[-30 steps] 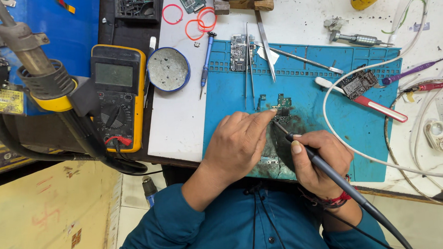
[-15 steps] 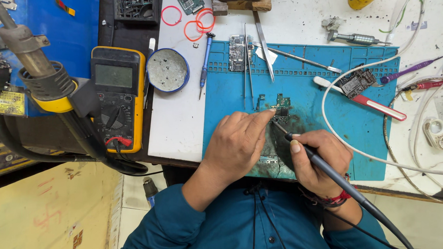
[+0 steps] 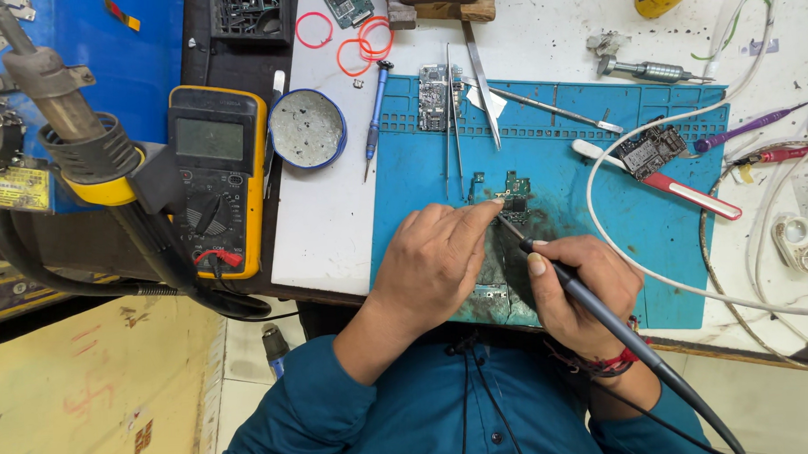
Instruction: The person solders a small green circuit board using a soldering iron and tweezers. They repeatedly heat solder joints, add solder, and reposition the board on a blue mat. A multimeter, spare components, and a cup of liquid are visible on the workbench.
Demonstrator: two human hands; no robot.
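- Head view: I saw my right hand gripping a soldering iron like a pen, fingers closed round its dark handle, the thin tip angled up and left onto a small green circuit board.
- The board lay on the blue work mat, near the mat's middle, with a dark smudged patch around it.
- My left hand rested on the mat just left of the iron, fingers drawn close together, the fingertips pressed on the board's lower left edge; whether they pinched anything I could not tell.
- The iron's cable ran down past my right wrist, which wore a red band.
- On the mat's upper part lay tweezers, a second small board and a metal pry tool.
- Left of the mat on the white tabletop sat a round tin and a blue screwdriver.
- Further left stood a yellow multimeter and a hot-air gun.
- A white cable looped across the mat's right side.
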